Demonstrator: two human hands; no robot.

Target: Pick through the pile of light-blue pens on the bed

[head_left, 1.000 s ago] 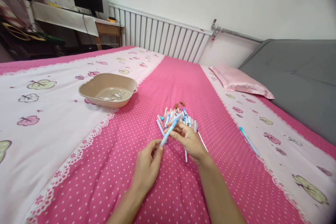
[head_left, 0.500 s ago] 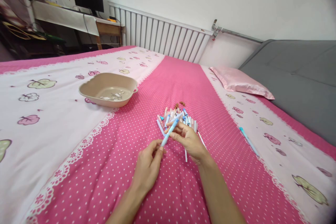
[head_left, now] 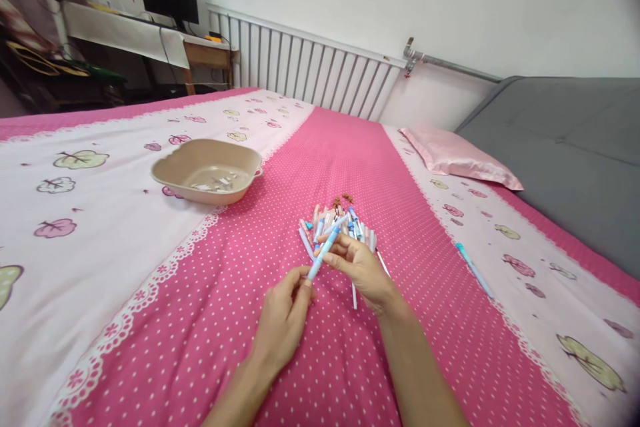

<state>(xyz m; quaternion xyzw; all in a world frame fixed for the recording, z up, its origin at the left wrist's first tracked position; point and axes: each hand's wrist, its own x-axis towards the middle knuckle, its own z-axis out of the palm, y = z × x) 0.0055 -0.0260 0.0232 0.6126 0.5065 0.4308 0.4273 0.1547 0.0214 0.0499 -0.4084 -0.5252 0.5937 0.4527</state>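
Pen [head_left: 325, 252]: between both hands, tilted, far end to the right.
Left hand [head_left: 284, 307]: fingers pinch its near end.
Right hand [head_left: 361, 272]: fingers hold its far part.
Pile [head_left: 359, 229]: just past it.

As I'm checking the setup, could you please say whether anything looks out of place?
One light blue pen lies alone on the bedspread to the right, apart from the jumbled pile of pen-like pieces, so it looks stray. Nothing else clearly stands out.
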